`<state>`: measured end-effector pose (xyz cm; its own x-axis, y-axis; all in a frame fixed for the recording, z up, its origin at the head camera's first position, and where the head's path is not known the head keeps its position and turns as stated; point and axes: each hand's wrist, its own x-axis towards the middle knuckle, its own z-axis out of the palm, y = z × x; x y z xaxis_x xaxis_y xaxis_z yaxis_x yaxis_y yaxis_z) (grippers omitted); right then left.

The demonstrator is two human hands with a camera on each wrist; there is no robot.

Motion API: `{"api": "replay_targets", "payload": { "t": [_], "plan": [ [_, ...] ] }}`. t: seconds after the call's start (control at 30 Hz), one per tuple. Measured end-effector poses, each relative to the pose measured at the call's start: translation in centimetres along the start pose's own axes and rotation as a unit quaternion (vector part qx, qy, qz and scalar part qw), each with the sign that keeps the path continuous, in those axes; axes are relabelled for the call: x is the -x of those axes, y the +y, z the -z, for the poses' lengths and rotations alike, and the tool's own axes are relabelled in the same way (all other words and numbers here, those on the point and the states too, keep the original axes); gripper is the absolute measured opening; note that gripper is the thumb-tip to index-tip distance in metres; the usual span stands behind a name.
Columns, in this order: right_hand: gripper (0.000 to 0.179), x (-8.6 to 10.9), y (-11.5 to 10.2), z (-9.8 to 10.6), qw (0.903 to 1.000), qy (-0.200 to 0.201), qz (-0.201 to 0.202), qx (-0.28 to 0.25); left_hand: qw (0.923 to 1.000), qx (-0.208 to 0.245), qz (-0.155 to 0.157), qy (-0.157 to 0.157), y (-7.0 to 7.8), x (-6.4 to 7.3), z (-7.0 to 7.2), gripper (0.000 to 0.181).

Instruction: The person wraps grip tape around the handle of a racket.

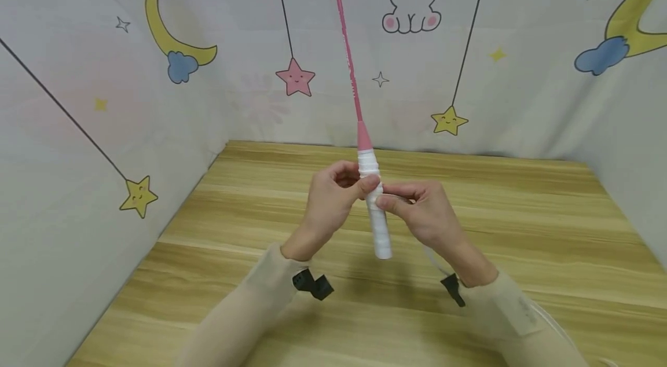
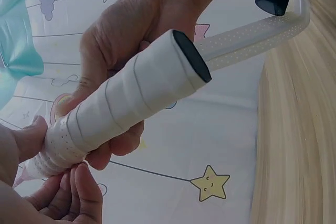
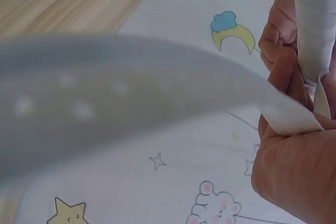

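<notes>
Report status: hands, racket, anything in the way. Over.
Left hand grips handle. Right hand pinches tape at it. Racket held off table, handle wrapped white. Loose tape crosses right wrist view.

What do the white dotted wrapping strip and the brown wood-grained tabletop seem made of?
The strip looks like thin matte synthetic, given its soft bend; the tabletop could be smooth wood or laminate, given its streaked, even surface.

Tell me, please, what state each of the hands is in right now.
Left hand: closed, holding the badminton racket's handle.
Right hand: closed, pinching the perforated white grip tape at the handle.
</notes>
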<state>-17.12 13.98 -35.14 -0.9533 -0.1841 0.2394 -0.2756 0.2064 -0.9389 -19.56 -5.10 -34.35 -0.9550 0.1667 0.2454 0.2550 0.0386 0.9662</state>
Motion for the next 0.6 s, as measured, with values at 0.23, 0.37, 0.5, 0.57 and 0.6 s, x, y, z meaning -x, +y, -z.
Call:
{"api": "replay_targets", "payload": {
  "t": [0.23, 0.37, 0.5, 0.57, 0.6],
  "plan": [
    [0.025, 0.0, -0.4, 0.5, 0.9995, -0.023, -0.01, 0.018, 0.9996, 0.029, 0.0, -0.008, -0.1, -0.4, 0.4, 0.022],
    [0.025, -0.1, -0.3, 0.5, 0.9996, -0.024, -0.013, 0.004, 0.999, 0.038, 0.009, -0.019, 0.1, -0.4, 0.7, 0.022],
    [0.025, -0.2, -0.2, 0.6, 0.9995, -0.019, -0.026, -0.003, 0.9978, 0.055, 0.013, -0.034, 0.2, -0.3, 0.9, 0.021],
    [0.025, -0.3, -0.1, 0.7, 0.9993, -0.017, -0.033, -0.005, 0.9968, 0.067, 0.012, -0.043, 0.2, -0.3, 1.0, 0.021],
    [0.025, -0.3, -0.1, 0.7, 0.9991, -0.018, -0.037, -0.007, 0.9962, 0.073, 0.011, -0.046, 0.1, -0.3, 1.1, 0.021]
  ]
}}
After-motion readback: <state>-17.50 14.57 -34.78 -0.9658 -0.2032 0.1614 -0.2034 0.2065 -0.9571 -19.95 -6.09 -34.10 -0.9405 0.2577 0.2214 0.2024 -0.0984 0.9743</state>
